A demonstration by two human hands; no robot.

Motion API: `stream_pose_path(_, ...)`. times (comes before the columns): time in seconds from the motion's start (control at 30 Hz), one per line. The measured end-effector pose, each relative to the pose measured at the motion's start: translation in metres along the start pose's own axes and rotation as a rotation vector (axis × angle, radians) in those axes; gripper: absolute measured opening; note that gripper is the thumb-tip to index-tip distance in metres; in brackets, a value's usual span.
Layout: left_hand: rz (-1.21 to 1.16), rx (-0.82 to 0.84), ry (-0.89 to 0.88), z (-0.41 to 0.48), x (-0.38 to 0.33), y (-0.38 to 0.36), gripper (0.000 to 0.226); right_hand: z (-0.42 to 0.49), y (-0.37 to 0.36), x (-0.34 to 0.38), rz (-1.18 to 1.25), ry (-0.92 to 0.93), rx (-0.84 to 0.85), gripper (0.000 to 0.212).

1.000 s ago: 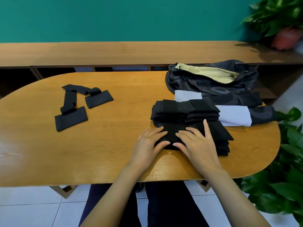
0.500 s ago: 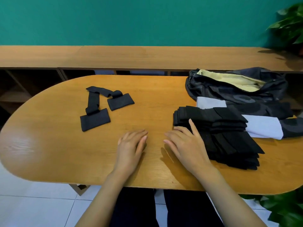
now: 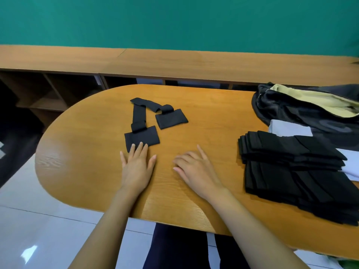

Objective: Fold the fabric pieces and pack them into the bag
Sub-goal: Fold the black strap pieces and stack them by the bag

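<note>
A loose black fabric piece [image 3: 153, 118], a strap with a square pad at each end, lies unfolded on the wooden table [image 3: 204, 121] left of centre. My left hand [image 3: 137, 167] lies flat with straight fingers, its fingertips touching the near pad's front edge. Palm down on bare wood to the right, my right hand [image 3: 196, 169] holds nothing. A stack of folded black fabric pieces [image 3: 291, 169] sits at the right. Behind the stack lies the dark bag [image 3: 303, 111], open, with a pale yellow lining.
A long wooden shelf unit [image 3: 174, 63] runs behind the table under a teal wall. White sheets [image 3: 289, 128] lie between the bag and the stack. White floor tiles show at the lower left past the table's rounded end.
Both hands left the folded stack and slid left across the table. My left hand has reached the near pad of the loose piece. The view has swung left.
</note>
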State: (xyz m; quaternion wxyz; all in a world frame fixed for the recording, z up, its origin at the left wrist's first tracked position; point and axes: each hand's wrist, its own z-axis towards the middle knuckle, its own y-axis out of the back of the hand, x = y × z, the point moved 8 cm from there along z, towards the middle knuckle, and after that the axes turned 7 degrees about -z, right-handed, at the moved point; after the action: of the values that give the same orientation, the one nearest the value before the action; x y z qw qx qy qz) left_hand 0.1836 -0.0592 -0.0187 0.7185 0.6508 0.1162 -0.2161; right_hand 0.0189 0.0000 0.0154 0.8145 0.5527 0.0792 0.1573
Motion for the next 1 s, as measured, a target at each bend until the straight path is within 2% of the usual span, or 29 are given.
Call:
stream_pose_path(0.1,-0.009,-0.008,-0.056,-0.008,-0.006,-0.003,0.059,-0.004,0.001,-0.006,0.005,-0.016,-0.009,0.023)
stream_pose_path(0.23,-0.046,-0.016,-0.171,-0.027,-0.030,-0.008,0.072,-0.014,0.002,-0.017,0.054,-0.054,0.024,0.031)
stream_pose_path(0.37,-0.106,0.006,-0.248,-0.047,-0.058,-0.013,0.069,-0.027,0.004,-0.024,0.064,-0.078,0.073,0.038)
stream_pose_path(0.53,-0.214,0.080,-0.354,-0.067,-0.091,-0.021,0.060,-0.055,0.007,-0.039,0.028,-0.125,0.098,0.037)
stream_pose_path(0.67,-0.320,0.090,-0.421,-0.079,-0.110,-0.020,0.061,-0.080,0.019,-0.048,-0.030,-0.145,0.045,0.029)
stream_pose_path(0.8,-0.365,0.074,-0.419,-0.080,-0.118,-0.018,0.057,-0.092,0.029,-0.051,-0.042,-0.146,0.028,0.026)
stream_pose_path(0.9,-0.379,-0.031,-0.363,-0.068,-0.111,-0.010,0.046,-0.090,0.034,-0.050,-0.033,-0.162,0.014,0.030)
stream_pose_path(1.0,-0.279,-0.129,-0.254,-0.042,-0.091,-0.003,0.034,-0.077,0.038,-0.046,-0.029,-0.160,-0.009,0.033)
